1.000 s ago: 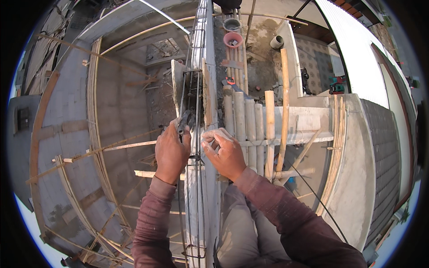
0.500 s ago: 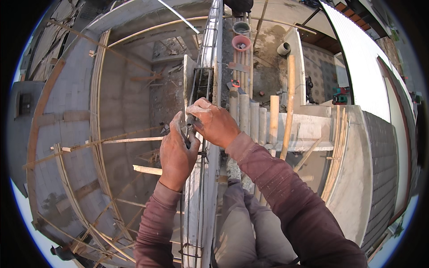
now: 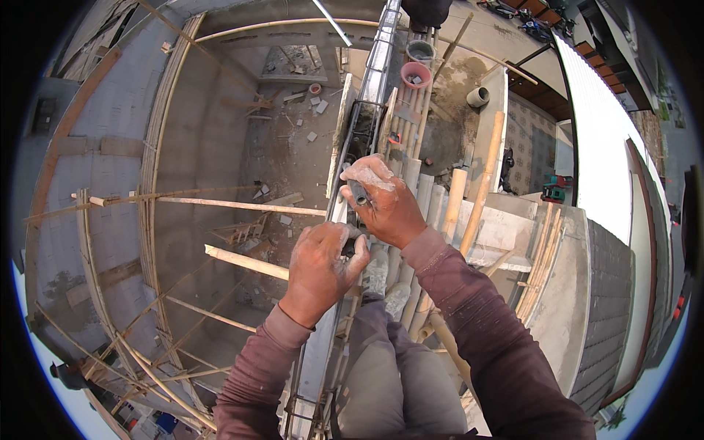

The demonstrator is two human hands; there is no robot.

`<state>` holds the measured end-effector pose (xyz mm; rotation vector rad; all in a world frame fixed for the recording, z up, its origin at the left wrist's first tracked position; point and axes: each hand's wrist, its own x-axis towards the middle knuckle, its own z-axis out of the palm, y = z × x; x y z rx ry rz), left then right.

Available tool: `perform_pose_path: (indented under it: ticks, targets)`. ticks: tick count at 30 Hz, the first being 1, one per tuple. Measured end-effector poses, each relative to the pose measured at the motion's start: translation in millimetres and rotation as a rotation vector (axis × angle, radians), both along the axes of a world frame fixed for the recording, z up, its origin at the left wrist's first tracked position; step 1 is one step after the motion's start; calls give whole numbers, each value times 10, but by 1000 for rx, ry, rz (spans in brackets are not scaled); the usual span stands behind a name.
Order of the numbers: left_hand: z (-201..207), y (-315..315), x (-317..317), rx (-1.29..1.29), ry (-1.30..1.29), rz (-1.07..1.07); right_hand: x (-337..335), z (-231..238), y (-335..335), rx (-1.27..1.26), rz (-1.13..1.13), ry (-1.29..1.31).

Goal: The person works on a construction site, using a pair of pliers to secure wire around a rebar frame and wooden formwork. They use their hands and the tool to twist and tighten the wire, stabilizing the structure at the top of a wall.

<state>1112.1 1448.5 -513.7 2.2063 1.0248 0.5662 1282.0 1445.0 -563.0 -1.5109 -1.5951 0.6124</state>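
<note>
My right hand (image 3: 387, 204), dusty with pale cement, is closed round a dark grey tubular piece (image 3: 360, 195) whose hollow-looking end points toward me. Lower and to the left, my left hand (image 3: 321, 270) has thumb and fingers curled together. Something dark shows between them, too hidden to name. Both hands are over a long steel rebar cage (image 3: 369, 103) with tied stirrups, which runs along the top of a narrow wall. A plank (image 3: 339, 136) stands along the cage's left side beyond my hands.
I stand on bamboo poles (image 3: 423, 314) right of the wall. Ahead are a pink bucket (image 3: 416, 75), a grey bucket (image 3: 420, 51) and a dark rounded shape (image 3: 427, 13). Left, a drop leads to a rubble-strewn floor (image 3: 293, 158) crossed by bamboo poles (image 3: 242, 207). Upright bamboo (image 3: 484, 187) stands right.
My view has shifted. My hands have moved apart: the right holds the tubular piece farther from the left, which sits lower and nearer my body.
</note>
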Motion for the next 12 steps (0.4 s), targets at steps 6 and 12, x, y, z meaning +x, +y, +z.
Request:
perform_pose_path:
  ticks: [6, 12]
  targets:
    - [70, -2, -4, 45, -8, -17, 25, -183, 130, -162, -488, 631]
    - [394, -90, -9, 33, -31, -70, 329, 30, 502, 45, -564, 189]
